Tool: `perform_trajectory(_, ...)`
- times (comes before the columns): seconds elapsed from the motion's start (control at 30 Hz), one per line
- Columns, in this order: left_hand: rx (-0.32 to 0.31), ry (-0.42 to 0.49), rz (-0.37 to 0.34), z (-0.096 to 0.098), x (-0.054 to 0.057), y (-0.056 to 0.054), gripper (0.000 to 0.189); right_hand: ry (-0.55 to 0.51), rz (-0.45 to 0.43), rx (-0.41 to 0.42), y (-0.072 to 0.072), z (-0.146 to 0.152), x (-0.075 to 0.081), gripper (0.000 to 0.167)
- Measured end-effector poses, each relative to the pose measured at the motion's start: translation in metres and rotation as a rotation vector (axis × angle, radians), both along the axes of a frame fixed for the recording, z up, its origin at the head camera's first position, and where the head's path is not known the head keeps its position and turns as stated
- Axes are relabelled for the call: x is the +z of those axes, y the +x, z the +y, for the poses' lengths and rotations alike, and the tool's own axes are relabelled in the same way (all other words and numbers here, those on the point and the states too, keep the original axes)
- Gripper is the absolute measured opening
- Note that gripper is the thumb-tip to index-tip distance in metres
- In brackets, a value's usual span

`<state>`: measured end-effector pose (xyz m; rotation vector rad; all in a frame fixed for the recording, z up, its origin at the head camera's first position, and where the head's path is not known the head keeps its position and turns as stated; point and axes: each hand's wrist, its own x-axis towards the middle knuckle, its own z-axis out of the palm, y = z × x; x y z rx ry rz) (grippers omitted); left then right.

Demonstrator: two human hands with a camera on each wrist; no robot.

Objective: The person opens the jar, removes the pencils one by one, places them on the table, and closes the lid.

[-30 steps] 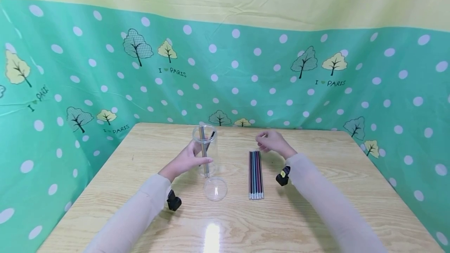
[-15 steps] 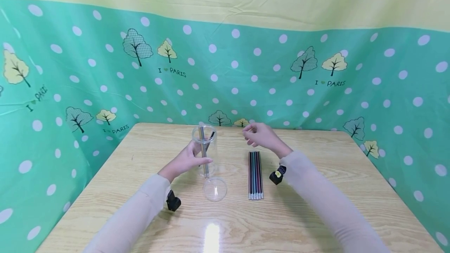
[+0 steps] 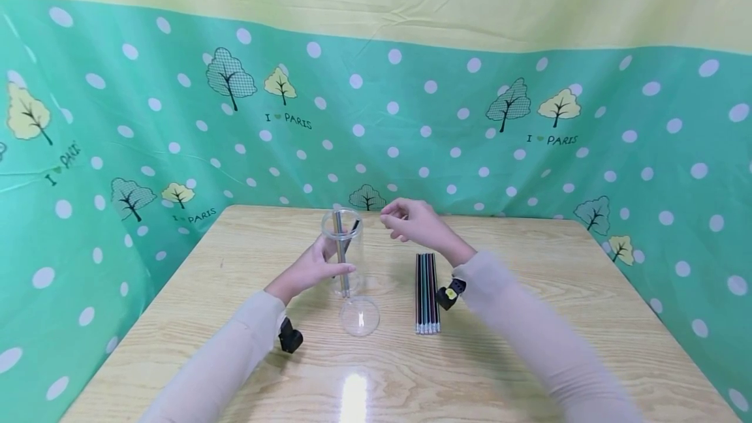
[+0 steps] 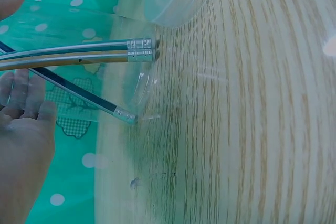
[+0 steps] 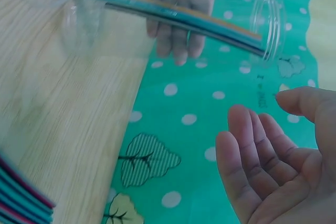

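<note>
My left hand grips a clear plastic jar, which stands upright on the table with its mouth uncovered. Three pencils lean inside it, metal-capped ends down. Through the clear wall, the left fingers show behind the pencils. Up and to the right of the jar's mouth is my right hand, in the air. In the right wrist view its fingers are loosely bent, the thumb stands apart, and nothing is between them. A row of several dark striped pencils lies on the table below it.
A round clear lid lies flat in front of the jar. The wooden table reaches a green dotted curtain at its far edge, which also hangs along the left and right sides.
My right hand has moved left and slightly up, from the far end of the pencil row toward the jar's mouth. The left hand, jar and lid have stayed in place.
</note>
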<state>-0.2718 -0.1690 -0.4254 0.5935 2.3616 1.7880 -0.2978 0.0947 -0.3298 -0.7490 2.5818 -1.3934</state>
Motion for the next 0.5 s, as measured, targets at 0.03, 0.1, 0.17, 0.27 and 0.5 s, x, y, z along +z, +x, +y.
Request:
perform_trajectory(0.03, -0.002, 0.001, 0.001, 0.0, 0.0, 0.0, 0.088, -0.005, 0.002, 0.005, 0.001, -0.002, 0.001, 0.03)
perform_trajectory(0.1, -0.006, 0.001, 0.002, 0.0, 0.0, 0.0, 0.088, -0.017, 0.002, 0.017, 0.002, -0.006, 0.001, 0.032)
perform_trajectory(0.17, -0.009, 0.004, -0.001, 0.0, 0.0, 0.0, 0.087, -0.028, -0.002, 0.028, 0.002, -0.01, 0.002, 0.035)
perform_trajectory(0.27, -0.019, 0.011, 0.005, 0.0, 0.0, 0.0, 0.086, -0.038, 0.0, 0.033, 0.002, -0.016, 0.002, 0.039)
perform_trajectory(0.5, -0.031, 0.03, 0.004, 0.0, -0.001, -0.001, 0.086, -0.044, 0.004, 0.045, 0.004, -0.032, 0.006, 0.038)
